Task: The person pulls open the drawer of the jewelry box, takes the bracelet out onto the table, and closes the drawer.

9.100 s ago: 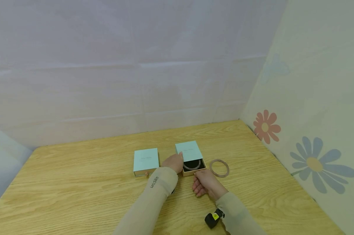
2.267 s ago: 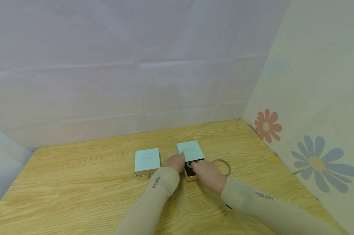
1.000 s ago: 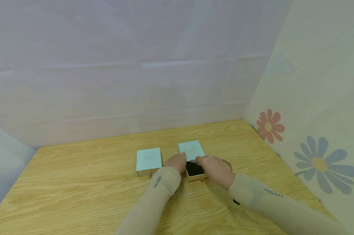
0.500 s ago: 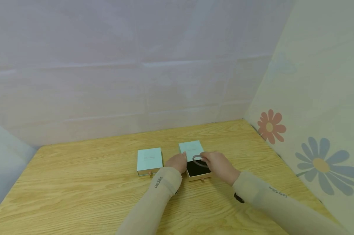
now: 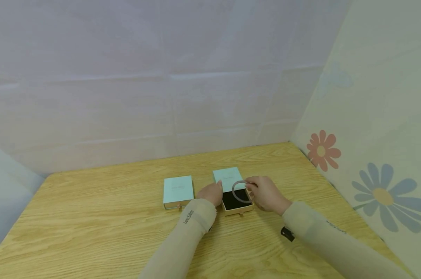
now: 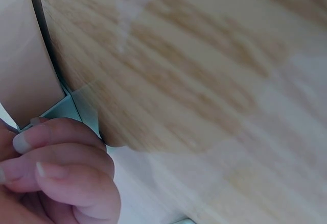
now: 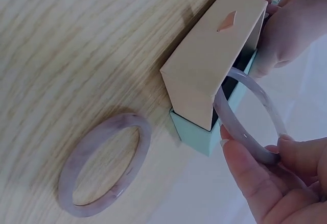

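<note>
In the head view, my right hand [image 5: 266, 195] pinches a pale mauve bangle [image 5: 233, 192] between thumb and fingers. The bangle stands tilted above the black-lined drawer [image 5: 233, 212] of a mint-green jewelry box [image 5: 227, 177]; in the right wrist view its lower part overlaps the drawer's edge. My left hand [image 5: 210, 193] grips the left side of that box's sleeve, thumb near the top edge. Its curled fingers [image 6: 66, 168] show at the sleeve's corner in the left wrist view. A second bangle [image 7: 67, 178] lies flat on the table beside the box, hidden behind my right hand in the head view.
Left of my left hand sits another mint-green box [image 5: 178, 188], shut, with a small ribbon tab in front. Both boxes rest on a wood-grain table [image 5: 109, 224]. A pale curtain-like wall stands behind, and a flower-printed panel [image 5: 374, 195] rises at the right.
My right hand has left the drawer's tab, taken hold of the bangle inside and lifted it, tilted, up and to the right. The drawer's black lining is now bare. My left hand keeps its grip.
</note>
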{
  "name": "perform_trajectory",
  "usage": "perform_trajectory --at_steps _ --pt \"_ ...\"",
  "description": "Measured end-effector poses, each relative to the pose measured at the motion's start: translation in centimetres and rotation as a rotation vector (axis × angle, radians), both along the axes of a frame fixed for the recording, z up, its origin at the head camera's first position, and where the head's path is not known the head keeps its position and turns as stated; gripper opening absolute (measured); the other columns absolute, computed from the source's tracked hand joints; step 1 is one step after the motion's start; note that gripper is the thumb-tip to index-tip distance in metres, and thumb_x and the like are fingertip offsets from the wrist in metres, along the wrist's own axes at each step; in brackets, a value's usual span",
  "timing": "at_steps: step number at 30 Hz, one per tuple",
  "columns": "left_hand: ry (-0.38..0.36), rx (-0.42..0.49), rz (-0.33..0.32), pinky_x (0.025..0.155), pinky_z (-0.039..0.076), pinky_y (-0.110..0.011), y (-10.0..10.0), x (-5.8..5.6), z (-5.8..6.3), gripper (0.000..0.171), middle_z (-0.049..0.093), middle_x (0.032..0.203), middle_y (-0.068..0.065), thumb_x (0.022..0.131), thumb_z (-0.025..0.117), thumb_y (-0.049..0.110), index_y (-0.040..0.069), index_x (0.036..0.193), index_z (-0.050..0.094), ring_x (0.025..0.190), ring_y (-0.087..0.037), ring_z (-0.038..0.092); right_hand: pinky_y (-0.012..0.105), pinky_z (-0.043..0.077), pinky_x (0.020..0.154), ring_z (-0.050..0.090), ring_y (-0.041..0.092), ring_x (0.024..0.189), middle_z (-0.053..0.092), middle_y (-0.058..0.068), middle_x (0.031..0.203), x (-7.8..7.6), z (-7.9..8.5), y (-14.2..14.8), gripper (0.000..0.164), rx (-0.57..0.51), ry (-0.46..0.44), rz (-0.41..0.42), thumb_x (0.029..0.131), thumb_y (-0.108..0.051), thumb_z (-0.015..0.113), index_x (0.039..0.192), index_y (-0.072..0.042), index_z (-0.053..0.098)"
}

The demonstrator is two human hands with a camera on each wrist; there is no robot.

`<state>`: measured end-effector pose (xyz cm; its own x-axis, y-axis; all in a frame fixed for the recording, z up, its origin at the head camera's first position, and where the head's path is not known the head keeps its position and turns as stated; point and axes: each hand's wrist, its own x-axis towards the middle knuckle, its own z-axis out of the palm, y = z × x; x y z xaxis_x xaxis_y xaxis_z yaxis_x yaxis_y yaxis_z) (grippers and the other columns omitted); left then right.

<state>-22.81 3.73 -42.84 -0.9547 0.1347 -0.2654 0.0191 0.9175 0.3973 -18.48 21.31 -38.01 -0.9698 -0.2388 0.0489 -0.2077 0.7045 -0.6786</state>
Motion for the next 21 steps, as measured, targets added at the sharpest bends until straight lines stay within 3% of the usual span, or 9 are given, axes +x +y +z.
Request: perform_trajectory --at_steps 4,11,21 --pt "0.006 -0.001 0.002 0.056 0.047 -0.032 0.0 0.0 0.0 0.069 0.049 0.056 -0.009 0.109 0.021 0.037 0.006 0.057 0.055 0.052 -0.019 0.047 0.033 0.056 0.06 0.067 0.027 0.07 0.067 0.023 0.092 -0.2 -0.1 0.4 0.022 -0.057 -0.026 -0.026 0.097 0.005 0.053 0.113 0.017 0.062" --pt "-0.01 -0.001 0.017 0.048 0.041 -0.029 0.1 -0.2 -0.4 0.071 0.04 0.05 -0.005 0.108 0.02 0.039 0.007 0.053 0.05 0.046 -0.017 0.04 0.038 0.057 0.063 0.066 0.026 0.068 0.065 0.02 0.082 -0.5 -0.5 1.2 0.023 -0.178 -0.104 -0.083 0.097 0.007 0.051 0.113 0.021 0.058" --pt "-0.009 -0.02 0.017 0.054 0.047 -0.033 0.3 -0.4 -0.7 0.071 0.051 0.057 -0.009 0.108 0.02 0.04 0.006 0.057 0.056 0.052 -0.02 0.049 0.039 0.057 0.065 0.067 0.024 0.069 0.065 0.02 0.08 -0.6 -0.6 2.3 0.026 -0.21 -0.128 -0.112 0.099 0.005 0.049 0.117 0.022 0.055"
